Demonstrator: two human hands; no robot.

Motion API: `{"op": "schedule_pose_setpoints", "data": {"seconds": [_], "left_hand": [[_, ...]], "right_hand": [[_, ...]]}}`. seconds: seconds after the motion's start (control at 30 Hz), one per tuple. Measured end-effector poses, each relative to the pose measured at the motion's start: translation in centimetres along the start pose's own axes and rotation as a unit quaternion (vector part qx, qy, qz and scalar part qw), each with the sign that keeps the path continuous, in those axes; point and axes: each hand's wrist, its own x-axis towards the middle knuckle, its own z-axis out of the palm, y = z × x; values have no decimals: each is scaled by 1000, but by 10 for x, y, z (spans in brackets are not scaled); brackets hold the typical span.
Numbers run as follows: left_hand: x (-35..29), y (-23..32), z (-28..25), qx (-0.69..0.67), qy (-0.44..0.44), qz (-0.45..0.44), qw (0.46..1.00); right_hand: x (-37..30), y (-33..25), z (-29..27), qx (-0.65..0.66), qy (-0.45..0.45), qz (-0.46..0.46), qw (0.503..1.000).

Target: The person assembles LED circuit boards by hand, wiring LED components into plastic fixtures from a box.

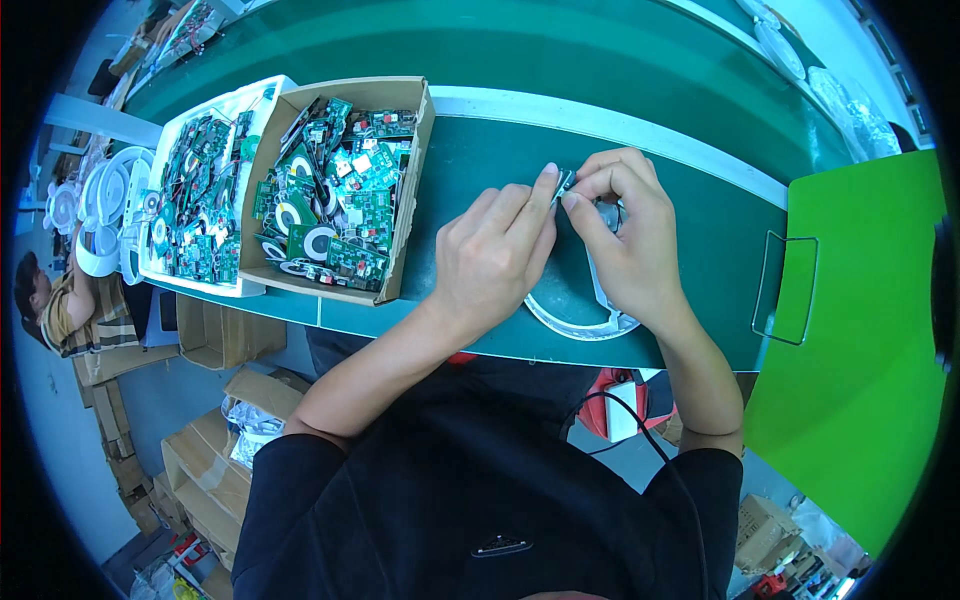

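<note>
A small dark circuit board [564, 184] is held up between my two hands over the bench. My left hand [490, 255] grips its left side, fingers closed and index finger stretched along it. My right hand [632, 235] pinches the other side between thumb and fingers, and part of the board is hidden by the fingertips. Below them a white ring-shaped housing [572, 328] lies on the green mat near the front edge, partly covered by my right hand. A dark piece with wire shows behind the right hand's fingers, too hidden to name.
Left of my hands stands a cardboard box [418, 190] of green circuit boards with white coils. Beside it is a white foam tray [150, 235] with more boards. A wire handle [788, 288] and bright green panel [860, 330] are right. Another person [75, 300] sits far left.
</note>
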Motion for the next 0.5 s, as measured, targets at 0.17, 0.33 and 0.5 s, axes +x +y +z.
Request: {"op": "schedule_pose_setpoints", "data": {"seconds": [0.17, 0.33, 0.5], "left_hand": [[0, -1, 0, 14, -5, 24, 1000], [1, 1, 0, 17, -28, 33, 999], [1, 1, 4, -18, -19, 17, 1000]], "right_hand": [[1, 0, -6, 79, -26, 86, 993], [1, 4, -11, 156, -63, 152, 974], [4, 0, -14, 143, -65, 147, 977]]}}
